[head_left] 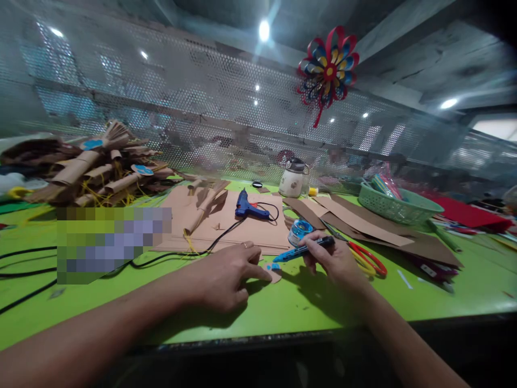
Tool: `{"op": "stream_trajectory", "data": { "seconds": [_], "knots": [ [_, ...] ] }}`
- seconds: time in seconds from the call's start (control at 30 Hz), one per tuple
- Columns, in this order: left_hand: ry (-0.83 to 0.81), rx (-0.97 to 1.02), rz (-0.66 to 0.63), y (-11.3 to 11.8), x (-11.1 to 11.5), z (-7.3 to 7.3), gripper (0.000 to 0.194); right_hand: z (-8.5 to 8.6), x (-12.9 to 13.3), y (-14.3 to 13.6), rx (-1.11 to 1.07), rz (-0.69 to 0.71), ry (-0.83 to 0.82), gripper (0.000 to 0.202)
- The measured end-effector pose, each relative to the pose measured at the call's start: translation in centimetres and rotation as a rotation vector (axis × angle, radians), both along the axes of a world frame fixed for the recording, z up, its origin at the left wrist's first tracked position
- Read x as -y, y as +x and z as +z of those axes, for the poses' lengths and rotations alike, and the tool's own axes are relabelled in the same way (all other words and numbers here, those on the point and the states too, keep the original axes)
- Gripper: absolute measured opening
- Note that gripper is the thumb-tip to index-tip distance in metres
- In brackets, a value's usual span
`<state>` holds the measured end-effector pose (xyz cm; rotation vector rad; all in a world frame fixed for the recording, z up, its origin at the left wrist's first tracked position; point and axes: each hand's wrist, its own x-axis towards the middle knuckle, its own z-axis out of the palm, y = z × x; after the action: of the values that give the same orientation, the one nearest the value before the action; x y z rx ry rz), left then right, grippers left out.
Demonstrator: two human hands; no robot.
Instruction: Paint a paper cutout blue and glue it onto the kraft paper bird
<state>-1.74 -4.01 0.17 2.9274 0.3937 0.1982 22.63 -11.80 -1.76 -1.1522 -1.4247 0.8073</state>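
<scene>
A small round piece of brown card [275, 276] with blue marks lies flat on the green table [266, 318]. My left hand [230, 275] touches its left edge with an outstretched index finger; the thumb stands apart and the other fingers are partly curled. In my right hand [329, 256] is a blue marker pen [293, 252], tilted, with its tip at the blue marks. Just behind the pen sits a roll of blue tape [299, 230]. Scissors [368, 260] with red and yellow handles lie right beside my right hand.
A blue glue gun [251, 209] with a black cord rests on brown card sheets [226, 234]. Brown paper rolls [92, 172] are piled at left. A white jar [292, 180], paper strips [363, 218] and a green basket [399, 205] stand behind and right. A mesh panel [194, 108] closes the back.
</scene>
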Motion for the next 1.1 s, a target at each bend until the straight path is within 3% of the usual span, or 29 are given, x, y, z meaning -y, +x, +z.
{"op": "stream_trajectory", "data": {
  "seconds": [0.33,1.1],
  "knots": [
    [0.014,-0.017,0.014,-0.1,0.0,-0.5,0.072,-0.2,-0.2,-0.7,0.164,-0.053,-0.041,0.025],
    [0.008,-0.035,-0.009,0.0,-0.2,-0.5,0.071,-0.2,0.0,-1.2,0.224,-0.037,-0.053,0.02]
  ]
}}
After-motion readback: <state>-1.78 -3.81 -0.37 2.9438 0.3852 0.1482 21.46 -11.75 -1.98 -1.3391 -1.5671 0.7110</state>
